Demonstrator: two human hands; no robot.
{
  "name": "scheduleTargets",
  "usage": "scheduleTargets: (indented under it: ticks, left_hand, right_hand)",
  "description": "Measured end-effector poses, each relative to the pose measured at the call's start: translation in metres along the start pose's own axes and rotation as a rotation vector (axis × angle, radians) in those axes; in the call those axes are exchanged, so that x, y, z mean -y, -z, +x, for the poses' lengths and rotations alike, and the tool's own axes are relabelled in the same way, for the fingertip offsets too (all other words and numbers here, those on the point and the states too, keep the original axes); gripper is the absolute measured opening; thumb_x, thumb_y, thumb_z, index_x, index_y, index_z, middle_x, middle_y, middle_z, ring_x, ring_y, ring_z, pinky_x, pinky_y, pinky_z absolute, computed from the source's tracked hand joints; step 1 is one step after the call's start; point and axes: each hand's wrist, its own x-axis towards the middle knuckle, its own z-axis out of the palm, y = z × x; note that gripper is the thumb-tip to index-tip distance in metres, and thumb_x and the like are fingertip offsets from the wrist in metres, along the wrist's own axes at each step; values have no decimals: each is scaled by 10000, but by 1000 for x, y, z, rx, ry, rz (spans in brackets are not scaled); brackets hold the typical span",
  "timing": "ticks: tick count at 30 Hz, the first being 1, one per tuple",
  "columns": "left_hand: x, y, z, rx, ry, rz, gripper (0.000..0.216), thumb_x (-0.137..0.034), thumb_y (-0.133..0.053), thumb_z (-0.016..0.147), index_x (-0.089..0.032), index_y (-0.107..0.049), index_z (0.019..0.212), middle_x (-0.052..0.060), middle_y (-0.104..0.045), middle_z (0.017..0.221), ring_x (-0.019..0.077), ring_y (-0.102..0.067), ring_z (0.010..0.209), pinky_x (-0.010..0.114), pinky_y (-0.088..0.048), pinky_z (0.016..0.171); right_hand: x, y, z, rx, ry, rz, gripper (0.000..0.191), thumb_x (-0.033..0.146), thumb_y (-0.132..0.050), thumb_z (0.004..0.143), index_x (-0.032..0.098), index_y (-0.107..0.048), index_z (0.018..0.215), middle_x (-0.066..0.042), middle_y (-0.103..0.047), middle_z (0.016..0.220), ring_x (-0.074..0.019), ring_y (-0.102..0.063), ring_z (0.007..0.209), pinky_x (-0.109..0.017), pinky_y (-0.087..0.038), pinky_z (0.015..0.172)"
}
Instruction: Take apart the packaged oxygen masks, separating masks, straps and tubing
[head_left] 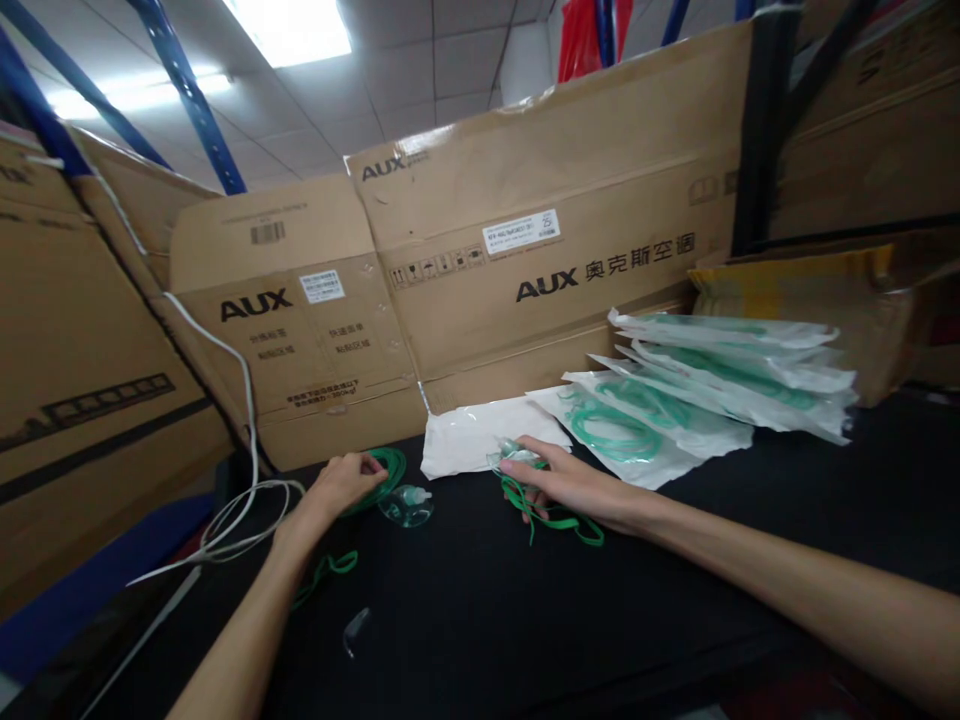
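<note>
Holding a clear plastic part at the near side of a flat white packet, we have our right hand half curled round it, a green strap hanging below the fingers. Its loops trail free, so they could snag if our grasp shifts. Our left hand is bent, thumb and fingers drawn close at a coil of green tubing; whether they pinch it, we cannot tell. Just beside the coil, a clear mask lies on the black table and could be dragged by a tug on the tubing. Nearer us, a small clear piece could be swept aside by our left forearm. Filled packets overlap on the right and might slide if bumped; cardboard panels stand behind.
</note>
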Motion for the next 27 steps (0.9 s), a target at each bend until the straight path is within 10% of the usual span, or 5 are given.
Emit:
scheduleTargets:
  ticks: [14,27]
  left_hand:
    - [1,4,-3,-126,99,-93,291,-457,-597,784,-226,-774,774,79,-778,770,279,-725,812,301,-476,682]
    - [8,17,-9,-161,139,-253,489,-493,-361,929,-174,-649,1161,48,-802,772,256,-757,763,302,-507,704]
  right_hand:
    - [2,0,-1,57,19,0,616,631,-678,849,198,-513,1255,11,-632,750,-141,-592,637,-264,-442,575]
    - [4,0,-2,91,48,-23,477,624,-681,844,212,-563,1051,22,-614,766,-143,-594,658,-281,-434,613]
